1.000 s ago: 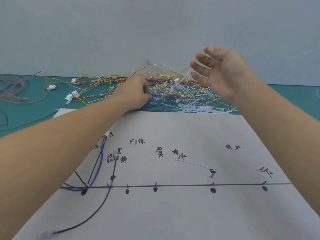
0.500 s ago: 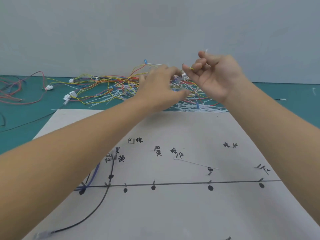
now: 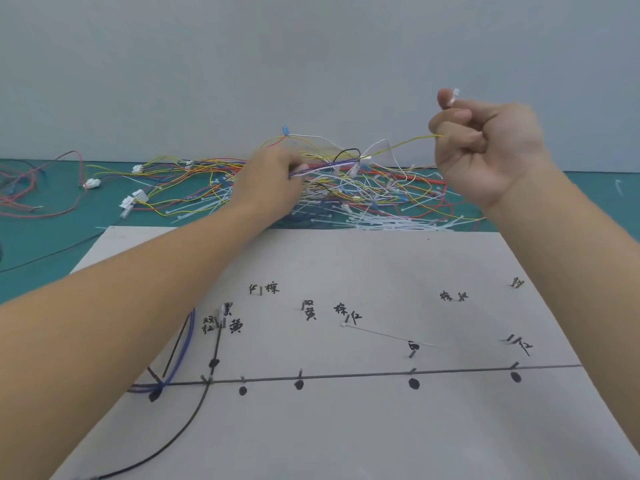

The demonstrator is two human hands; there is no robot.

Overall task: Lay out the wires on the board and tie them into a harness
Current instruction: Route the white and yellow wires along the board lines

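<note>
We see both hands raised over the far edge of the board (image 3: pixel 346 438), in the upper half of the frame. Left hand (image 3: pixel 270 183), centre of frame, back to camera, fingers curled, gripping a purple wire (image 3: pixel 325 167) that runs right into the wire pile (image 3: pixel 363 192). Right hand (image 3: pixel 488 154), upper right, closed like a fist and pinching a yellow wire (image 3: pixel 405 143), which stretches left and down to the pile. A small white piece (image 3: pixel 454 96) sticks up at that hand's thumb tip; we cannot tell what it is.

The pile lies on the green table (image 3: pixel 52 233) just beyond the board, mixed colours, with loose white cable ties (image 3: pixel 401 222) along its near edge. White connectors (image 3: pixel 133 199) sit at the pile's left end, red wires (image 3: pixel 20 199) at the far left.

On the board, lower left: a black wire (image 3: pixel 194 415) curves along the drawn line, and blue wires (image 3: pixel 185 344) run beside the left forearm. One cable tie (image 3: pixel 381 336) lies flat mid-board among handwritten labels, pegs and black dots.
</note>
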